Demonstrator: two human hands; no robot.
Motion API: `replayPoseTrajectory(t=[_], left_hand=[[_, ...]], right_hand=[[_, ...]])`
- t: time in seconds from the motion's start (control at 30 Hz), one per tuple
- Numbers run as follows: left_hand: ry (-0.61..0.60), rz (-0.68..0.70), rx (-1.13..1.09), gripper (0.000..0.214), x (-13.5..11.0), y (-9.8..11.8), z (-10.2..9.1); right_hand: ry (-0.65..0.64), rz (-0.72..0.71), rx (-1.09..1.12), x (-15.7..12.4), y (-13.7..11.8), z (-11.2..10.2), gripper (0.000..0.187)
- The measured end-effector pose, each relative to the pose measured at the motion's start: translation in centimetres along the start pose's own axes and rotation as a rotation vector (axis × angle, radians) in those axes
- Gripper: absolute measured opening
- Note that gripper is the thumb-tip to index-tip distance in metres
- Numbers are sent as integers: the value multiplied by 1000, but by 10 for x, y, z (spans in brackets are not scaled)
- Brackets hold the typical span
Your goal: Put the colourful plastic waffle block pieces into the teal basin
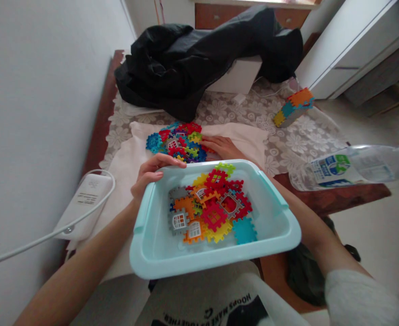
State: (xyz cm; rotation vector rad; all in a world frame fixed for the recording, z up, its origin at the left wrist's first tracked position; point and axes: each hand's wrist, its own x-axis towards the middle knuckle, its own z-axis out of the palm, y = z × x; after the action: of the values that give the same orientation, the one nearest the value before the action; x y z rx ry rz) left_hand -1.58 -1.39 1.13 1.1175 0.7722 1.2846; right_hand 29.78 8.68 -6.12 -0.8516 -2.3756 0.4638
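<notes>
My left hand [148,176] grips the far left corner of a light blue plastic basin [216,266], fingers over its rim. The basin tilts toward me above the table's near side. Inside lie interlocking plastic building pieces [215,216] in red, orange, yellow, grey and blue, some with window frames. Past the far rim, my right hand [224,147] reaches to a mixed pile of similar pieces [177,144]. Its fingers are stretched out against the pile's right side, and the basin's rim hides part of the wrist. The pile rests on a pale cloth [250,136].
A black sheet [175,63] drapes over a white box [238,74] at the back. An assembled block of pieces [293,107] stands at the back right. A clear plastic bottle [352,167] lies at right. A white corded device [89,199] sits at left by the wall.
</notes>
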Motion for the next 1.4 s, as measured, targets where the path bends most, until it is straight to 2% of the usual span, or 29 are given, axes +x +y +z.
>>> replayPoseTrajectory(t=[0.1, 0.2, 0.3, 0.47, 0.67, 0.8, 0.9, 1.1, 1.23, 1.33, 1.4], left_hand=[[7, -1, -9, 30, 0, 1, 1], [-1, -11, -6, 28, 0, 2, 1], [24, -36, 4, 26, -1, 3, 0], [17, -32, 7, 27, -2, 0, -3], [25, -18, 19, 29, -2, -3, -5], [31, -6, 16, 29, 0, -2, -3], [31, -9, 22, 28, 0, 0, -2], [49, -37, 31, 25, -2, 1, -2], [54, -50, 13, 27, -3, 1, -2], [52, -28, 31, 25, -3, 2, 0], [39, -23, 29, 25, -2, 3, 0]], right_hand=[[-32, 20, -28, 0, -4, -3, 42], [-17, 3, -16, -2, -8, -6, 45], [-65, -26, -30, -2, -9, -7, 47], [-57, 4, -7, -2, -6, -7, 39], [-90, 28, -57, -2, -7, -8, 55], [-59, 87, -91, -5, -5, -7, 57], [-35, 72, -61, -8, -3, -7, 56], [-63, 97, -125, -6, 6, -7, 58], [-68, 85, -149, -4, 3, -8, 51], [-19, 92, -205, -2, -3, -9, 32], [-3, 104, -240, -2, -6, -9, 31]])
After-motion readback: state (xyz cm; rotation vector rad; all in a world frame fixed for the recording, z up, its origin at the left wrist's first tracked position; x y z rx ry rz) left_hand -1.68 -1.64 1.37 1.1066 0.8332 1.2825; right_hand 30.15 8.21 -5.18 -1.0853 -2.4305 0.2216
